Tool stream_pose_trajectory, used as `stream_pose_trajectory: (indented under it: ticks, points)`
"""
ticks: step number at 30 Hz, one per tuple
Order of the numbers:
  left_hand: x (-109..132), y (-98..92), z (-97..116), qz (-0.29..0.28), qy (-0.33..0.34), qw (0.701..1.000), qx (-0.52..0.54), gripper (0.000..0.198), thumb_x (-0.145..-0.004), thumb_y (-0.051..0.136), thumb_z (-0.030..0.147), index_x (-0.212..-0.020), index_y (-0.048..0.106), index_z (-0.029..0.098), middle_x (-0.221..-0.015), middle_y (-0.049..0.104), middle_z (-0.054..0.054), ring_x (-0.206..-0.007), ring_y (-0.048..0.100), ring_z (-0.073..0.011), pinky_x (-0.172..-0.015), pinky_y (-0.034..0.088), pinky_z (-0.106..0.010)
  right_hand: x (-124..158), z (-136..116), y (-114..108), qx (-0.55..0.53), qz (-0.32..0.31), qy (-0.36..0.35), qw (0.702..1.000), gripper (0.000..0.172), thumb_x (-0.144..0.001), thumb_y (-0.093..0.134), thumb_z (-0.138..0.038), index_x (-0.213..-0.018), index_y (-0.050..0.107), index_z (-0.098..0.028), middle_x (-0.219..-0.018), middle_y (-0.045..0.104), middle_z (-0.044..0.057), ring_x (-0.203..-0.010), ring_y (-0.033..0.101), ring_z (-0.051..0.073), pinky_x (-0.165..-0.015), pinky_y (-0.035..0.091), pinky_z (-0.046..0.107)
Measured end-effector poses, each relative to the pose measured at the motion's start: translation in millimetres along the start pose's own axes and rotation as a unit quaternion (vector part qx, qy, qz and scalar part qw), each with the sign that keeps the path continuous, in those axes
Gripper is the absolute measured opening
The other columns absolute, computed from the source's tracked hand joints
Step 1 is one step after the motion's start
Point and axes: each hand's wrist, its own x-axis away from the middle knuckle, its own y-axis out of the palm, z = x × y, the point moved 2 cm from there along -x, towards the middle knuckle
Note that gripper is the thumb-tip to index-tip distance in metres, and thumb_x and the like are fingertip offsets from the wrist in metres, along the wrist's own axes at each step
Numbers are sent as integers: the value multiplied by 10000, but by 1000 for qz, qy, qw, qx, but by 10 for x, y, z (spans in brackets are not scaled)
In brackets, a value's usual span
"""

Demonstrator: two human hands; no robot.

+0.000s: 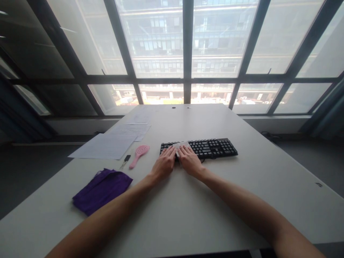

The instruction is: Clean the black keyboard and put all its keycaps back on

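Observation:
A black keyboard (212, 147) lies across the middle of the white table. Over its left part is a thin white sheet, like a tissue or wipe (185, 144). My right hand (190, 161) lies flat with its fingers stretched out on the white sheet. Just to its left, my left hand (164, 163) rests with extended fingers at the sheet's left edge, over the left-hand keys. The two hands are close together, fingertips pointing away from me. Whatever lies beneath the palms is hidden.
Left of my hands are a pink hairbrush (139, 154), a small black object with metal keys (127, 159) and a folded purple cloth item (102, 190). White paper sheets (107, 145) cover the table's left edge. Large windows (158, 43) stand beyond the table (215, 204).

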Motion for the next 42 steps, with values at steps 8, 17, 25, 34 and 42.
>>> stream_pose_trajectory:
  ticks: [8, 17, 25, 34, 42]
  points:
    - [-11, 0, -13, 3, -9, 1000, 14, 497, -987, 342, 141, -1446, 522, 86, -1534, 489, -153, -1464, 407, -272, -1231, 324, -475, -3, -65, -41, -1, -8, 9, 1000, 512, -985, 369, -114, -1468, 493, 1, -1538, 457, 221, -1456, 402, 287, -1228, 266, 442]
    - [-21, 12, -14, 7, -18, 1000, 11, 496, -1000, 329, 167, -1445, 511, 46, -1526, 490, -181, -1459, 414, -290, -1225, 338, -486, -14, -12, -62, 16, -7, 143, 990, 534, -976, 368, -133, -1455, 472, 77, -1528, 428, 291, -1452, 400, 344, -1218, 265, 475]
    - [-23, 18, -21, 8, -12, 1000, 15, 543, -935, 351, 97, -1455, 508, 70, -1534, 483, -168, -1469, 401, -259, -1239, 320, -458, -35, -84, -44, -37, -6, -24, 999, 547, -974, 382, -123, -1507, 438, -15, -1570, 416, 206, -1491, 343, 245, -1238, 255, 414]
    - [-19, 3, -18, 21, -14, 1000, 19, 526, -951, 335, 109, -1444, 513, 54, -1520, 497, -180, -1464, 409, -279, -1228, 338, -495, -25, 80, -104, -14, -23, 128, 991, 519, -964, 360, -83, -1456, 517, -22, -1536, 457, 229, -1456, 409, 281, -1230, 249, 421]
    - [-20, 38, -36, 19, -12, 1000, 16, 542, -938, 335, 91, -1451, 504, 49, -1534, 481, -175, -1471, 397, -274, -1240, 323, -472, -21, 81, -97, -63, -8, 42, 997, 536, -937, 380, -73, -1450, 537, -78, -1544, 477, 159, -1466, 396, 230, -1230, 283, 381]
